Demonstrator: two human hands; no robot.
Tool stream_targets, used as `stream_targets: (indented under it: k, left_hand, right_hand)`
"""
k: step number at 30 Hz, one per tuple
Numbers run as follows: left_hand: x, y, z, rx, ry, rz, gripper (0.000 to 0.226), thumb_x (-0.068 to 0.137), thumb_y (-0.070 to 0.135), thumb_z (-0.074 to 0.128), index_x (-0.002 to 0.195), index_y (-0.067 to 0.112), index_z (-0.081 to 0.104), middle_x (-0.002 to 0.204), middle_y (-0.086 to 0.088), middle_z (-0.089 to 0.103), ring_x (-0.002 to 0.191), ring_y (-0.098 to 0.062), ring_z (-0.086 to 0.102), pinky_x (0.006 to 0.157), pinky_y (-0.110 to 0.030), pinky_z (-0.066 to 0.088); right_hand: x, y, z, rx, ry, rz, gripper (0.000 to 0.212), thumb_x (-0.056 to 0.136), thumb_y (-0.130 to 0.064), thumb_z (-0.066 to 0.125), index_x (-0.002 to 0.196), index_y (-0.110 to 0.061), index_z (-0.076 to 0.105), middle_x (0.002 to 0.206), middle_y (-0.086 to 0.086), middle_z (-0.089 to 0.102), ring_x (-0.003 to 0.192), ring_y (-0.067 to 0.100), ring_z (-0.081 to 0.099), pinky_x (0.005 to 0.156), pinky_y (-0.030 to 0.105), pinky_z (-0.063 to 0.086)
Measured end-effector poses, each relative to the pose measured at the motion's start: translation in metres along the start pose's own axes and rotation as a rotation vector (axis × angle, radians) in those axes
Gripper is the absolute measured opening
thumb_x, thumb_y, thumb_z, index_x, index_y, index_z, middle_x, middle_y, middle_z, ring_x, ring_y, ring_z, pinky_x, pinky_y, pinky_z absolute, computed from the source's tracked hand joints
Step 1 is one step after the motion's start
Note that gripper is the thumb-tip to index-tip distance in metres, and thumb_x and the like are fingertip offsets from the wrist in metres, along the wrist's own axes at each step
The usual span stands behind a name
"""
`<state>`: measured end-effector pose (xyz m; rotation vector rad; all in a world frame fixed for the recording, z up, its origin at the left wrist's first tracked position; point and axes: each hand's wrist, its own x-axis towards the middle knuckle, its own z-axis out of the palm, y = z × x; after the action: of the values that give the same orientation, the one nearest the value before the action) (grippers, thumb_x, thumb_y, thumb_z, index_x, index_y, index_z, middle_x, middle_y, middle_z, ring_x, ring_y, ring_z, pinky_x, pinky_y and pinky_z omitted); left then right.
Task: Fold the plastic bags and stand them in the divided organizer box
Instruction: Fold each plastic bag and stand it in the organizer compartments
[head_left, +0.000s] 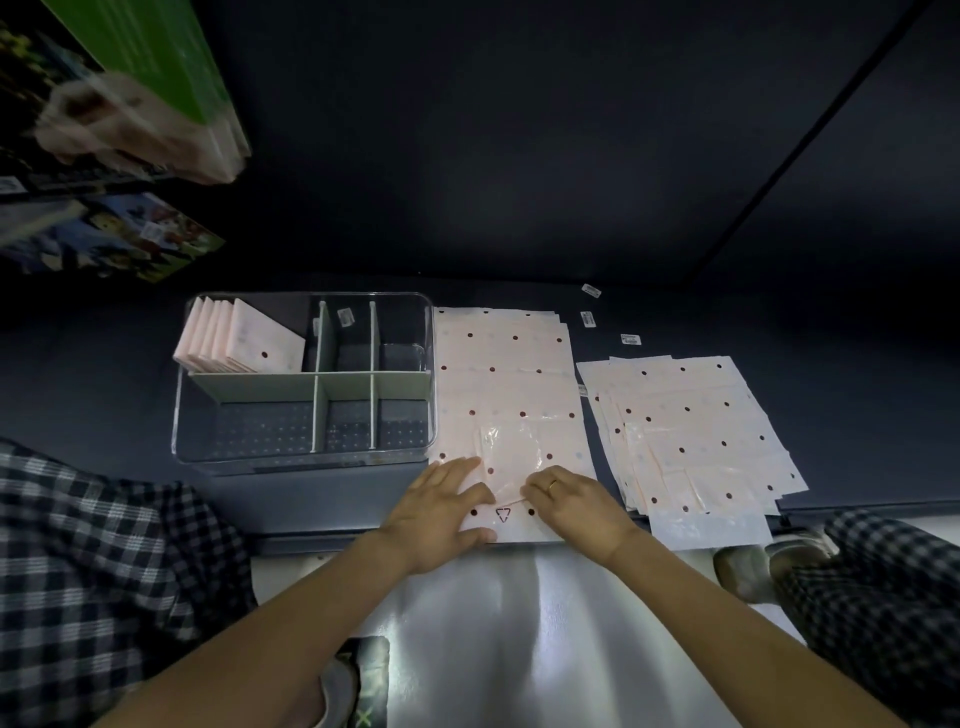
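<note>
Flat under left hand (441, 506) and right hand (571, 501), plastic bag (511, 395).

I see organizer box (304, 384) mostly free (folded bags (236, 340) fill back-left compartment); loose bag stack (691, 431) blocks right side.

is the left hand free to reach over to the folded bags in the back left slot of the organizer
Probably yes. The left hand lies flat on the bag being folded, gripping nothing, and the organizer box sits just to its left, open-topped. The folded bags stick up above the dividers, with nothing between.
</note>
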<state>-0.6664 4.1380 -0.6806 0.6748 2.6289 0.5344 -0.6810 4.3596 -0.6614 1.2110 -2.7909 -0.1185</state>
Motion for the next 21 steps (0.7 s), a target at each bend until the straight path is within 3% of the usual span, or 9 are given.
stream_targets:
  k: [3,7,10,13,16,19,21]
  left_hand:
    - [0.0,0.007,-0.006,-0.05,0.025,-0.037,0.045,0.09,0.052,0.051,0.131,0.033,0.046,0.156,0.005,0.013,0.143,-0.014,0.009,0.115,-0.03,0.008]
    - [-0.004,0.016,-0.024,-0.172,0.144,-0.058,0.044,0.089,0.04,0.06,0.13,0.028,0.048,0.15,0.008,0.029,0.138,-0.011,0.024,0.109,-0.023,0.025]
    - [-0.007,0.017,-0.05,-0.234,0.282,-0.11,0.037,0.089,0.035,0.062,0.124,0.026,0.054,0.133,0.01,0.053,0.125,-0.011,0.044,0.091,-0.021,0.035]
    - [-0.017,0.004,-0.081,-0.278,0.371,-0.249,0.021,0.09,0.028,0.059,0.111,0.027,0.063,0.11,0.009,0.068,0.103,-0.016,0.061,0.077,-0.025,0.045]
    - [-0.034,-0.025,-0.109,-0.414,0.458,-0.339,0.009,0.088,0.02,0.064,0.094,0.024,0.07,0.093,0.007,0.071,0.089,-0.014,0.065,0.073,-0.029,0.05]
    - [-0.05,-0.054,-0.135,-0.503,0.542,-0.36,0.006,0.085,0.017,0.068,0.083,0.023,0.068,0.082,0.007,0.069,0.083,-0.014,0.064,0.072,-0.03,0.051]
    - [-0.059,-0.072,-0.147,-0.521,0.63,-0.387,0.005,0.086,0.017,0.066,0.085,0.022,0.066,0.085,0.006,0.069,0.084,-0.014,0.063,0.074,-0.034,0.052]
  right_hand:
    - [0.007,0.003,-0.01,0.029,0.021,0.045,0.04,0.033,-0.003,0.087,0.068,-0.013,0.071,0.067,-0.002,0.068,0.058,0.013,0.065,0.041,0.02,0.049]
    - [0.016,0.013,-0.041,0.142,0.044,0.109,0.036,0.046,0.006,0.08,0.078,-0.008,0.069,0.07,0.005,0.069,0.062,0.022,0.067,0.041,0.025,0.05]
    - [0.034,0.017,-0.07,0.3,0.039,0.203,0.017,0.078,-0.004,0.07,0.094,-0.01,0.068,0.079,0.003,0.071,0.07,0.023,0.066,0.057,0.029,0.054]
    - [0.06,0.015,-0.098,0.739,0.008,0.415,0.012,0.092,-0.015,0.058,0.092,-0.023,0.066,0.084,-0.012,0.07,0.078,0.004,0.064,0.075,0.023,0.052]
    - [0.094,0.006,-0.125,0.954,0.029,0.468,0.022,0.092,-0.012,0.059,0.084,-0.032,0.064,0.083,-0.015,0.069,0.081,0.0,0.066,0.074,0.014,0.051]
    - [0.134,-0.009,-0.141,1.018,0.037,0.469,0.02,0.091,-0.01,0.058,0.084,-0.027,0.066,0.083,-0.01,0.071,0.08,0.003,0.068,0.072,0.016,0.055]
    - [0.164,-0.021,-0.147,1.009,0.062,0.485,0.019,0.091,-0.01,0.058,0.081,-0.024,0.064,0.079,-0.007,0.071,0.078,0.007,0.069,0.07,0.021,0.057]
